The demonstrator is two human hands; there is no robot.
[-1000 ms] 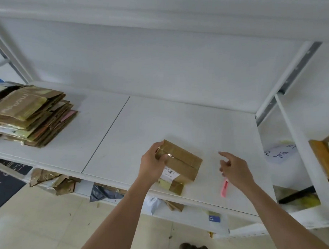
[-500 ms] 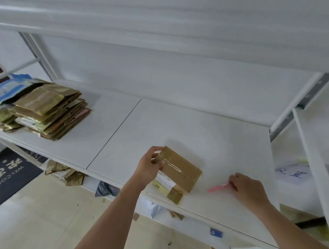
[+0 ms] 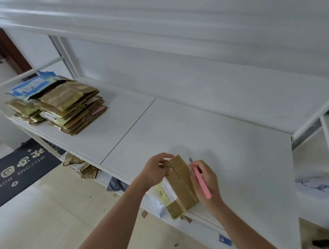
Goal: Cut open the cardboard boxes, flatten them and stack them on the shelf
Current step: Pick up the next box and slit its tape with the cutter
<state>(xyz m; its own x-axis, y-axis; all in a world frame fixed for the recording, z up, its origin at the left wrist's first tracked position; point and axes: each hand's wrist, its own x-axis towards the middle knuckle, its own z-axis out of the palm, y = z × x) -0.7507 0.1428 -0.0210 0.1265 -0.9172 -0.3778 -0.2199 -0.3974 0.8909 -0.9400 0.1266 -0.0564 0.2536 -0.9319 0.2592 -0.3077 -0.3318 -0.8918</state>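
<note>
Our left hand [image 3: 158, 171] grips the taped cardboard box [image 3: 180, 185] steady on the shelf [image 3: 225, 140] while our right hand [image 3: 204, 180] holds the pink cutter [image 3: 202, 182] poised at its tape seam.

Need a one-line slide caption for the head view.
Left hand steadies a taped cardboard box at the shelf edge; right hand holds a pink cutter beside it.

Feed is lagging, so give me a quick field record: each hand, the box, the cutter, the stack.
left hand: grips far end of box
right hand: holds pink cutter beside box
box: taped shut, on front edge of shelf
cutter: blade tip near box's far end
stack: flattened boxes, left end of shelf
</note>
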